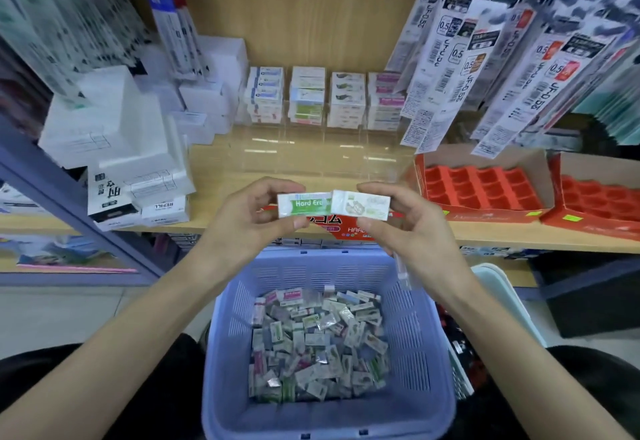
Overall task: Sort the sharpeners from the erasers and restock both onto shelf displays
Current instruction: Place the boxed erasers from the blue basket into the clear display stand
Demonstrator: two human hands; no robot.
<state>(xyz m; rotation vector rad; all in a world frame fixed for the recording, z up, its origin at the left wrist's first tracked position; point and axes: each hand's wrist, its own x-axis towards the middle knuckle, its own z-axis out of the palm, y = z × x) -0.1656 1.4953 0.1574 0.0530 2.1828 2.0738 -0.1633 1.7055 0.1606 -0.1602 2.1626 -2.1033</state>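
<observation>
My left hand [249,218] pinches a white eraser with a green "Hard Eraser" band [304,204] between thumb and fingers. My right hand [405,228] pinches a second white eraser with a pale green print [362,204]. The two erasers meet end to end above the shelf edge. Below them a lilac plastic basket [221,353] holds several loose wrapped erasers [318,339]. At the back of the shelf, stacked erasers [325,100] fill a clear acrylic display [311,159] whose front compartments look bare.
Two red trays with empty pockets [481,186] sit in cardboard boxes at the right. White refill boxes [114,148] are piled at the left. Hanging pen refill packs [485,58] crowd the upper right. A red box [332,228] lies under my hands.
</observation>
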